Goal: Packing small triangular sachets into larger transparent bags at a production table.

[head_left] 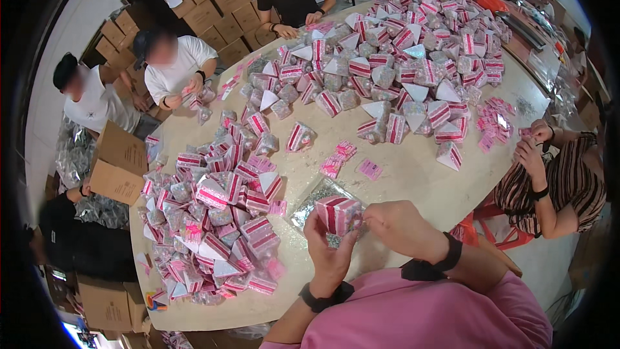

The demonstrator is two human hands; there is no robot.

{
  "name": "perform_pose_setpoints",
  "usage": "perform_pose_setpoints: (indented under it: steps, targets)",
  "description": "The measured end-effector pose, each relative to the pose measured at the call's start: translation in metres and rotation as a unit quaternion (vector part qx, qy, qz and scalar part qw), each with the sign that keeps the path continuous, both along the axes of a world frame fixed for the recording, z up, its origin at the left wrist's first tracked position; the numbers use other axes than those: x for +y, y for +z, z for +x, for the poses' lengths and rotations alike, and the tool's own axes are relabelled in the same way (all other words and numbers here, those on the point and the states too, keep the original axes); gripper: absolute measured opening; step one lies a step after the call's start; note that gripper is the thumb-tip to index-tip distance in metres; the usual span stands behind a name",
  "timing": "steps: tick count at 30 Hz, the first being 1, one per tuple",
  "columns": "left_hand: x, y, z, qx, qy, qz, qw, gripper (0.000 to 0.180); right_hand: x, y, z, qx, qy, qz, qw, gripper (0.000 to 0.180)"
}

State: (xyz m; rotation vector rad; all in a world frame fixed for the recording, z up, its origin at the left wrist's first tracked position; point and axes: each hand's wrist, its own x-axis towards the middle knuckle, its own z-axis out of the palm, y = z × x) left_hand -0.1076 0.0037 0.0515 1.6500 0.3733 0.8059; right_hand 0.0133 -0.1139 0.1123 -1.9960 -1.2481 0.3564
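Observation:
My left hand [330,252] grips a wedge-shaped cake-slice item [337,212] with pink, white and dark red stripes and a glittery side. My right hand [403,227] is closed in a pinch at the item's right edge; whatever lies between its fingertips is too small to make out. Under the item, a square silver glittery tray or sheet [314,192] rests on the table. Just beyond it are a small stack of pink cards [337,159] and a lone pink card [369,169].
Cake-slice items form a heap [213,220] at the left and a larger pile [413,64] at the far side of the pale table [400,178]. More pink cards [495,119] lie at the right. Several co-workers surround the table. An open carton [119,165] stands at the left edge.

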Motion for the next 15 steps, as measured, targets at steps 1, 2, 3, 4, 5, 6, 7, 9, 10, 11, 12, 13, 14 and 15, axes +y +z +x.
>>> perform_pose_setpoints:
  steps: [1,2,3,4,5,6,7,9,10,11,12,13,14,15]
  targets:
    - [0.0,0.001,0.0,0.013,0.005,0.016,1.0,0.072,0.0,-0.002,-0.003,-0.029,-0.007,-0.009,1.0,0.011]
    - [0.0,0.001,0.001,0.028,0.006,0.035,0.999,0.071,0.001,-0.004,-0.006,-0.058,-0.013,-0.017,0.998,0.01]
    - [0.001,0.003,0.0,0.044,0.009,0.055,0.997,0.071,0.002,-0.006,-0.009,-0.088,-0.017,-0.025,0.996,0.009]
    - [0.003,0.005,-0.001,0.06,0.012,0.075,0.995,0.07,0.003,-0.009,-0.01,-0.097,-0.015,-0.008,0.995,0.009]
    - [0.004,0.005,-0.001,0.065,0.014,0.091,0.994,0.07,0.004,-0.013,-0.01,-0.107,-0.012,0.009,0.994,0.008]
    - [0.006,0.004,-0.003,0.069,0.019,0.109,0.992,0.07,0.006,-0.015,-0.011,-0.117,-0.008,0.028,0.993,0.008]
    - [0.007,0.004,-0.004,0.074,0.024,0.126,0.989,0.07,0.007,-0.016,-0.012,-0.117,-0.008,0.029,0.993,0.009]
    - [0.01,0.0,-0.006,0.085,0.036,0.126,0.988,0.071,0.012,-0.019,-0.013,-0.109,0.002,0.042,0.993,0.01]
    - [0.011,-0.002,-0.006,0.091,0.044,0.125,0.987,0.072,0.015,-0.016,-0.014,-0.063,0.004,0.05,0.997,0.009]
    - [0.011,0.002,-0.005,0.114,0.024,0.111,0.987,0.076,0.015,-0.01,-0.012,-0.014,0.006,0.058,0.998,0.009]
    - [0.01,-0.007,-0.006,0.05,0.025,0.088,0.995,0.073,0.017,-0.007,-0.011,0.035,0.015,0.066,0.997,0.009]
    - [0.009,-0.008,-0.007,0.058,0.017,0.039,0.997,0.073,0.015,-0.008,-0.007,0.252,-0.005,0.015,0.968,0.014]
    - [0.011,-0.007,-0.009,0.066,0.008,-0.01,0.998,0.073,0.017,-0.011,-0.003,0.315,0.005,0.006,0.949,0.015]
    - [0.015,-0.008,-0.011,0.09,0.011,0.0,0.996,0.071,0.019,-0.016,0.002,0.375,0.006,-0.006,0.927,0.017]
